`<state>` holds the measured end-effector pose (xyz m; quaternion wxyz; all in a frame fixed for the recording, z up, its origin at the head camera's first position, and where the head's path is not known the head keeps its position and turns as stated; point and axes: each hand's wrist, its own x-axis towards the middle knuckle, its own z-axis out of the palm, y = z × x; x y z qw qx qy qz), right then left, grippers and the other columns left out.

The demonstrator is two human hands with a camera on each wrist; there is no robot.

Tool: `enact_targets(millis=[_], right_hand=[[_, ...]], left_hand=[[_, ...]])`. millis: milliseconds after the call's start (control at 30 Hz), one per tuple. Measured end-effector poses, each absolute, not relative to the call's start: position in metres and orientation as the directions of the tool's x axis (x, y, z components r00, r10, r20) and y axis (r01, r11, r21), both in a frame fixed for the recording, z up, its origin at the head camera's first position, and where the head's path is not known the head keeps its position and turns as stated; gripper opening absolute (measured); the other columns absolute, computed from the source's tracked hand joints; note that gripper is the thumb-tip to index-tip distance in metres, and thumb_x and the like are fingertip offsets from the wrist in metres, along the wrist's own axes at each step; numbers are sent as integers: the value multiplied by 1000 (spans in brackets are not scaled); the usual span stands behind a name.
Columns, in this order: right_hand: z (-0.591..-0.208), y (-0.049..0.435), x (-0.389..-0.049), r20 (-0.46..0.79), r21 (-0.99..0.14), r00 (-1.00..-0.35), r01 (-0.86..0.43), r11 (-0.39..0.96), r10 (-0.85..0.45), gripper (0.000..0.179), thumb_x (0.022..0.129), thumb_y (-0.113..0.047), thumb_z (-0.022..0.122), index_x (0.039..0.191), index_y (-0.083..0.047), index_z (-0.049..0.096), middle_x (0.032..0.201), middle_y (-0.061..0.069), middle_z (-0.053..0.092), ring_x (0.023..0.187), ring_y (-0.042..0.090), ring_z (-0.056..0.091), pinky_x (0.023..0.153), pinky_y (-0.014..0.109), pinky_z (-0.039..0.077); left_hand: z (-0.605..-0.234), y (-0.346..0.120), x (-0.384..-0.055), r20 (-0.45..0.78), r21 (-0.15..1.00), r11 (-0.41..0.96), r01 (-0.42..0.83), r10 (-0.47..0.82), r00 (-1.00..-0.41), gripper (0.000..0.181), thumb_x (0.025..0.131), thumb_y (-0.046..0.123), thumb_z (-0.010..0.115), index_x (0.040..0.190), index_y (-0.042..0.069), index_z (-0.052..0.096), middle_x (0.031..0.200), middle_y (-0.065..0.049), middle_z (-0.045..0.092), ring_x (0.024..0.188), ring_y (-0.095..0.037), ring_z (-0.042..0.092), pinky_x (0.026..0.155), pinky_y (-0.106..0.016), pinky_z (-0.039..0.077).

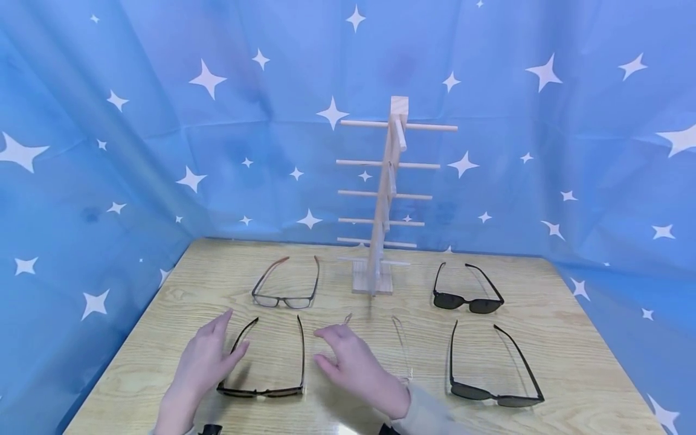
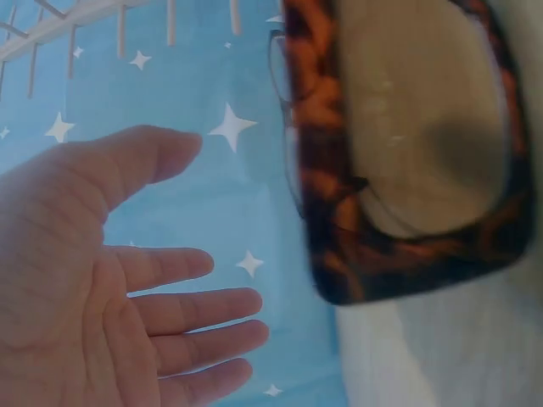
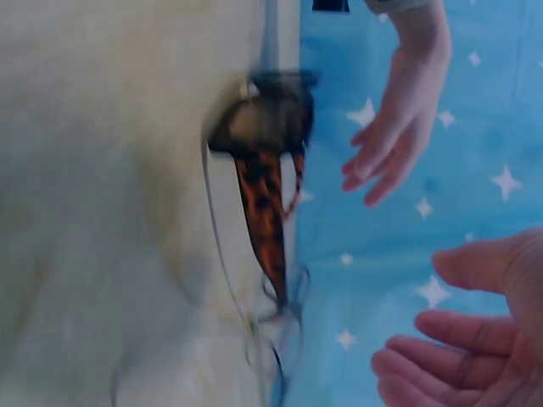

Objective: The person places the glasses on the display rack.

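Observation:
Both hands hover over the front of the table, fingers spread and palms bare. My left hand is beside the left temple of tortoiseshell glasses, partly overlapping it in the head view. Their mottled brown-black frame fills the right of the left wrist view, apart from the fingers. My right hand is right of these glasses, above clear-framed glasses, hiding much of them. In the right wrist view the right hand holds nothing, and the left hand faces it.
Behind stands a wooden display rack with several crossbars. Dark-framed clear glasses lie at back left. Black sunglasses lie at back right, another dark pair in front of them. A blue star-patterned curtain surrounds the table.

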<state>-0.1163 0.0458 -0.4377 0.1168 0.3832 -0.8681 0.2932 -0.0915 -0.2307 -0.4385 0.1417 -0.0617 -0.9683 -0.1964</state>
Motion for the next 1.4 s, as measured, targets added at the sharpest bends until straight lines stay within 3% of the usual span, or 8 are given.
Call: enact_targets(millis=[333,533,733,933,1000,1167,1400], right_hand=[[-451,16,-107,334,-463,-732,-676,572,-594,26,79,-8,71,102,2,64,99,11,67,95,22,64,83,24,52],[-454,8,-105,289,-514,-779,-616,597,-556,24,76,-5,70,98,4,65,90,11,67,76,10,61,66,14,51],[-460,2,-106,243,-519,-814,-569,638,-528,27,76,-6,72,100,5,64,90,11,67,67,6,57,62,13,50],[-465,-2,-105,219,-510,-832,-543,667,-510,30,74,-4,73,101,5,63,93,13,68,80,17,65,70,18,54],[-466,-3,-104,211,-510,-837,-535,674,-505,32,74,-4,74,102,5,62,94,14,68,85,20,66,71,20,54],[-470,-5,-104,210,-549,-853,-507,665,-477,36,73,-1,74,105,5,58,89,13,67,74,15,64,60,17,52],[-474,-8,-104,143,-768,-890,-376,519,-433,46,71,8,70,114,10,52,72,2,58,61,0,49,54,14,46]], left_hand=[[-454,-241,-82,211,405,907,113,28,-977,47,82,17,70,114,-15,55,109,-32,58,101,-48,54,81,-58,47],[-460,-247,-81,133,449,890,72,13,-991,32,81,12,70,102,-10,63,98,-23,63,93,-40,60,77,-53,51],[-466,-253,-82,99,520,853,49,-4,-995,20,81,10,69,94,-5,67,82,-6,64,75,-22,60,66,-39,52],[-474,-253,-83,193,594,797,109,-9,-981,8,78,0,68,86,-2,68,69,3,59,62,-6,52,56,-24,48],[-478,-253,-83,200,625,772,116,-14,-980,7,78,-2,68,85,-2,68,68,4,58,60,-2,50,54,-22,47],[-483,-256,-84,142,697,714,65,-49,-989,10,79,-3,68,89,-3,68,71,1,62,61,-2,52,55,-21,48],[-483,-262,-83,-12,765,639,-74,-101,-995,17,84,3,67,99,-5,67,78,-4,65,64,-4,54,55,-21,48]])
